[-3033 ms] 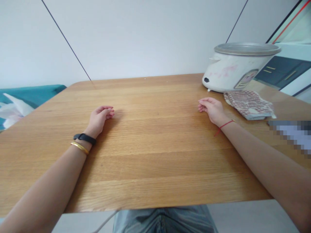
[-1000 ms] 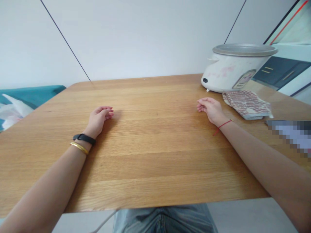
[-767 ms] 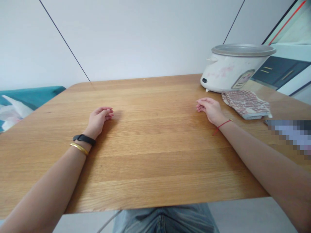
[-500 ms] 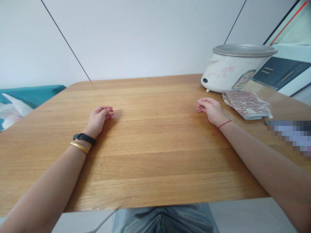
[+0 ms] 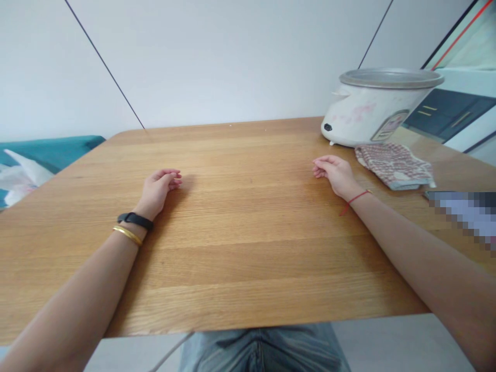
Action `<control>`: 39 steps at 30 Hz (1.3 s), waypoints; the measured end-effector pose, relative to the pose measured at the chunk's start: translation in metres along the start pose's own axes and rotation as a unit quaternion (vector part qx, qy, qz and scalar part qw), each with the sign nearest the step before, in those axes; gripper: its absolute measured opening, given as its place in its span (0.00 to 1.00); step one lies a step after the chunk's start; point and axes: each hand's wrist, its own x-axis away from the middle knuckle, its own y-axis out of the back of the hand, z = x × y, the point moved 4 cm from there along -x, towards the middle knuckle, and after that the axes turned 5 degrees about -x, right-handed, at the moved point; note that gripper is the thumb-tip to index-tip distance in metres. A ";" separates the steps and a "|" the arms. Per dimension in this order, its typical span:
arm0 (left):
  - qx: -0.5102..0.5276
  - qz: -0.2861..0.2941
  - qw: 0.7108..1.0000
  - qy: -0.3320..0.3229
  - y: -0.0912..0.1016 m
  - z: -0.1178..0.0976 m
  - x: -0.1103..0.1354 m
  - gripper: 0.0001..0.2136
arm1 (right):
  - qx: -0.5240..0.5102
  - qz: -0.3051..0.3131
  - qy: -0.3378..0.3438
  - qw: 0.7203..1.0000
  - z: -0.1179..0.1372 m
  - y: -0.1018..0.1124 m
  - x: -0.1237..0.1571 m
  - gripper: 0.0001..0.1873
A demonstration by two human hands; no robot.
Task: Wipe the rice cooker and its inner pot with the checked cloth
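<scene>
On the wooden table (image 5: 248, 248) my left hand (image 5: 158, 188) rests on its side, loosely closed, with the thumb against the curled fingers and nothing held. A black band (image 5: 135, 221) and a gold bangle (image 5: 127, 235) circle that wrist. Across from it, my right hand (image 5: 334, 173) is loosely closed too, thumb to fingers, holding nothing. It wears a red string bracelet (image 5: 355, 199). The folded checked cloth (image 5: 394, 166) lies just right of my right hand, apart from it. Behind them stands a white electric cooker (image 5: 368, 113) with a grey rim.
A pixelated flat object (image 5: 465, 206) lies at the table's right side. Beyond the left edge are a teal chair back (image 5: 73, 147) and a white plastic bag (image 5: 23, 175). A pale wall (image 5: 232, 57) rises behind the table. A cable (image 5: 170, 354) hangs below the front edge.
Both hands keep their place and pose. The view has shifted only very slightly.
</scene>
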 end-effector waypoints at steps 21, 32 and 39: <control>0.025 -0.029 0.999 0.004 0.003 0.000 -0.002 0.13 | -0.017 -0.007 0.004 1.000 0.002 0.000 0.002 0.07; -0.002 -0.021 1.000 -0.018 0.002 -0.001 -0.002 0.09 | -0.020 0.011 0.018 1.000 0.000 0.002 -0.002 0.26; -0.011 -0.025 1.000 0.004 0.000 -0.003 0.002 0.08 | -0.041 0.016 -0.006 0.999 -0.001 0.003 -0.005 0.45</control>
